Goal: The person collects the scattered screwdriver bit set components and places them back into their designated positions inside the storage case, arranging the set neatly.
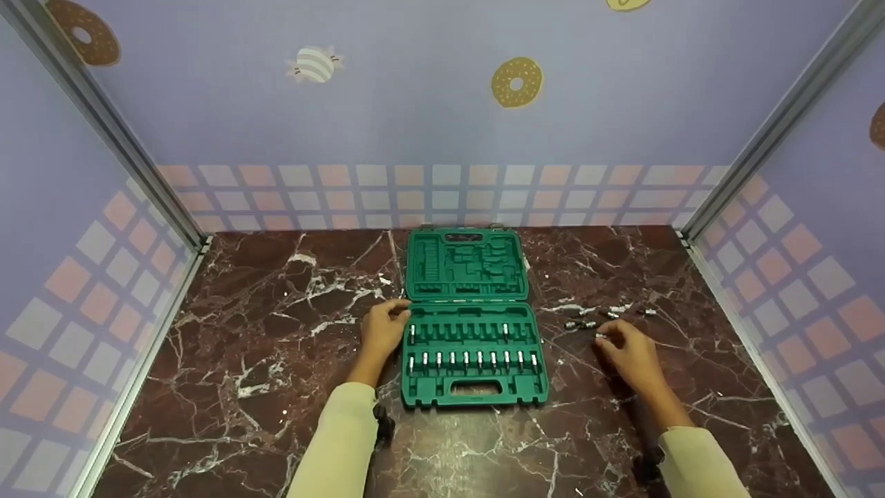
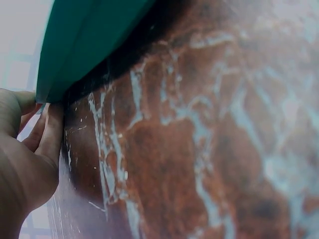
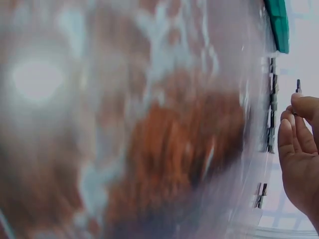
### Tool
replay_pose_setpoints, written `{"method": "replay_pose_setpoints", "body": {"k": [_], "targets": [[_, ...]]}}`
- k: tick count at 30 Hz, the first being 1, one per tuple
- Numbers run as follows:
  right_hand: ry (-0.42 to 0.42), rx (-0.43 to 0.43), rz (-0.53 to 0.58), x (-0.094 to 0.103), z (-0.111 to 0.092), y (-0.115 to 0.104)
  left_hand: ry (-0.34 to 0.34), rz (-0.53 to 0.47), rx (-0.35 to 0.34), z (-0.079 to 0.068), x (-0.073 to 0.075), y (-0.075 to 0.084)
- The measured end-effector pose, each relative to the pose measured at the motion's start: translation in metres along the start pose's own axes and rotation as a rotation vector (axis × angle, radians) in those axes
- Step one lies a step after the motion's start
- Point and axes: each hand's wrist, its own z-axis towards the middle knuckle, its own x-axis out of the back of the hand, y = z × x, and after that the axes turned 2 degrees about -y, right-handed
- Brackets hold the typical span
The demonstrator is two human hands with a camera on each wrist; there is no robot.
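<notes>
A green socket case [image 1: 429,395] lies opened flat, its lid [image 1: 415,266] toward the back wall. Silver bit sockets [image 1: 466,359] fill its front row; two more stand in the row behind, at the left end and right of middle. My left hand [image 1: 384,335] holds the case's left edge near the hinge, thumb and fingers at the green rim [image 2: 50,84]. Right of the case, my right hand [image 1: 632,353] pinches a small bit socket [image 3: 298,85] between thumb and fingers, its dark tip sticking up. Part of it is hidden by the fingertips.
Several loose bit sockets [image 1: 579,324] lie on the dark marbled table [image 1: 276,415] just beyond my right hand, with another piece [image 1: 646,312] farther right. Patterned walls [image 1: 415,124] enclose the table at the back and both sides.
</notes>
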Motion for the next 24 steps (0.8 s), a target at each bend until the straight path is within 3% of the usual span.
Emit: {"method": "replay_pose_setpoints", "body": {"k": [24], "targets": [[-0.053, 0.012, 0.232, -0.035, 0.001, -0.055, -0.007, 0.011, 0.003, 0.0, -0.001, 0.001]]}}
